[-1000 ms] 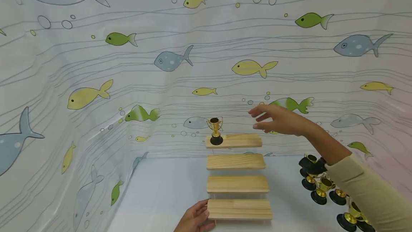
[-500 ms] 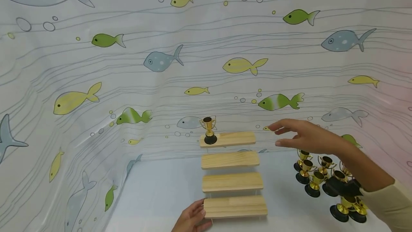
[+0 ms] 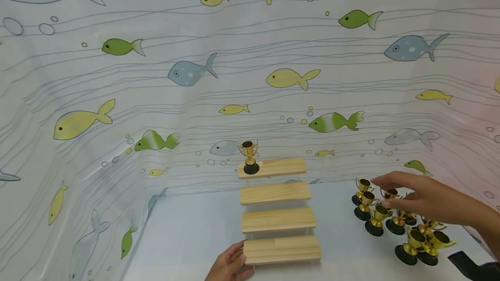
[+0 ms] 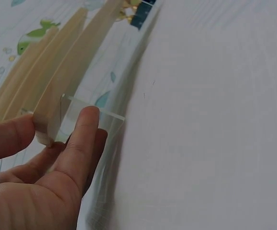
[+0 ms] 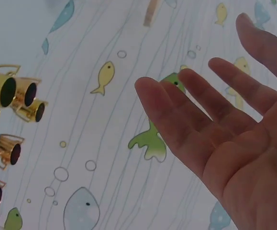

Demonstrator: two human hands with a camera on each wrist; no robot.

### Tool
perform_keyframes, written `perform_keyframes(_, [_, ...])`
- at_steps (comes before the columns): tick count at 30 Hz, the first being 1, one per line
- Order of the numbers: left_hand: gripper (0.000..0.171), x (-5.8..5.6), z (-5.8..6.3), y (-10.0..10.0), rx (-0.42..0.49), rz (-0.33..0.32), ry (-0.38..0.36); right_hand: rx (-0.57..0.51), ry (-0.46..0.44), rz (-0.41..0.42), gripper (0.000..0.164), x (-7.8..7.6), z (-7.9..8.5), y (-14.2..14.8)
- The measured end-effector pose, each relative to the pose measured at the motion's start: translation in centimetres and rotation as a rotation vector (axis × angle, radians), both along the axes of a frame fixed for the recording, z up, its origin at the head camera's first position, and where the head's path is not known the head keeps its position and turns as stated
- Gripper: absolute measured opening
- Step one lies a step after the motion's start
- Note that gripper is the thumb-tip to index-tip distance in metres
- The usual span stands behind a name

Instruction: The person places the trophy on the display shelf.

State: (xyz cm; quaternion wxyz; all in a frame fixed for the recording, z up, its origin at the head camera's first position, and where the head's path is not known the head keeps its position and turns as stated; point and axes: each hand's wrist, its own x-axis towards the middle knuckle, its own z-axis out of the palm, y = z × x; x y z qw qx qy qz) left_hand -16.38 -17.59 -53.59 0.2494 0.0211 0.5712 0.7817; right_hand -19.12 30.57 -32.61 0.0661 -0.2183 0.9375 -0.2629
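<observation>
Where the top step (image 3: 283, 167) of the wooden stand (image 3: 278, 220) ends at left, one gold cup (image 3: 250, 160) sits upright on a round black base, its bowl too dark inside to read. More cups (image 3: 379, 214) crowd the white table (image 3: 187, 229) at the stand's right, upright, two-handled, mouths dark in the right wrist view. Right hand (image 3: 425, 200) hangs over this cluster, fingers loosely extended, thumb apart; grip wide and bare. Left hand (image 3: 228, 263) holds the bottom step (image 3: 282, 250) by its left end, between thumb and fingers, close to a clear support (image 4: 114, 115). Steps are four pale, straight-grained planks, rising like stairs. Backdrop (image 3: 234, 92): white, slightly creased, printed with fish and wavy lines.
</observation>
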Motion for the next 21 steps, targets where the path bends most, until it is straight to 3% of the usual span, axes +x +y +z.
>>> perform_keyframes(8, [0.069, 0.2, 0.0, 0.0, 0.005, -0.004, -0.005, 0.042, 0.067, -0.077, 0.045, 1.8, -3.6, 3.6])
perform_keyframes(14, [0.07, 0.3, 0.0, -0.1, 0.005, -0.005, 0.004, 0.05, -0.029, -0.201, 0.055, 3.2, -5.6, 5.2])
perform_keyframes(21, [0.068, 0.1, 0.1, -0.1, 0.04, -0.03, 0.012, 0.065, -0.092, -0.254, 0.059, 3.9, -7.4, 6.0])
